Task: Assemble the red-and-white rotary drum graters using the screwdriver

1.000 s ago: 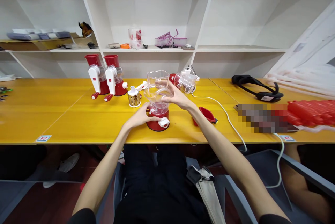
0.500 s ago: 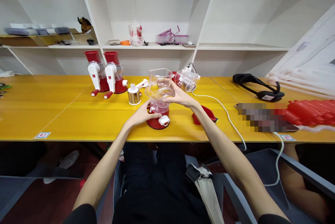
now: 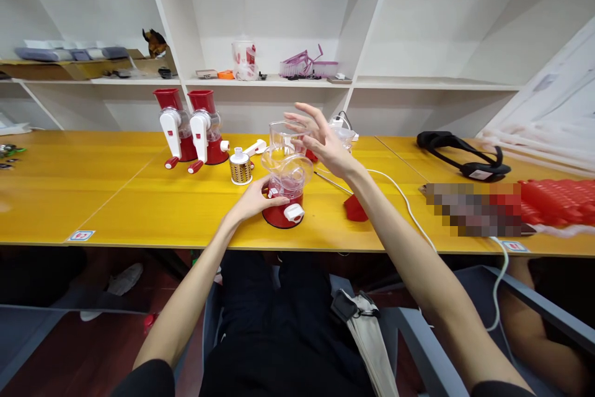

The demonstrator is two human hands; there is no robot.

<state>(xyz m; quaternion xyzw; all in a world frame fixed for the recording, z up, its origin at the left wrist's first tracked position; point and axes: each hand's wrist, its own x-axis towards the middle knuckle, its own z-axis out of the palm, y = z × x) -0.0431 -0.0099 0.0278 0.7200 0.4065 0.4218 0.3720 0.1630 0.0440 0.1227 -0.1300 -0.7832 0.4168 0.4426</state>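
Note:
In front of me a rotary grater's red base (image 3: 281, 216) stands on the table, with a clear plastic housing (image 3: 289, 168) on top of it. My left hand (image 3: 260, 199) grips the base from its left side, thumb across the front above the white knob (image 3: 294, 213). My right hand (image 3: 328, 146) is raised by the housing's right side, fingers spread and holding nothing. Left of the housing are a metal grater drum (image 3: 240, 168) with a white top and a white crank handle (image 3: 255, 148). A red part (image 3: 356, 209) lies under my right forearm, partly hidden.
Two assembled red-and-white graters (image 3: 203, 130) stand at the back left. More clear parts (image 3: 344, 135) sit behind my right hand. A white cable (image 3: 398, 191) runs over the table; a black headset (image 3: 460, 155) lies at the right. Shelves (image 3: 274, 82) rise behind.
My right hand has let go of the clear housing and lifted away, up and to the right, its fingers opening. My left hand stays on the base.

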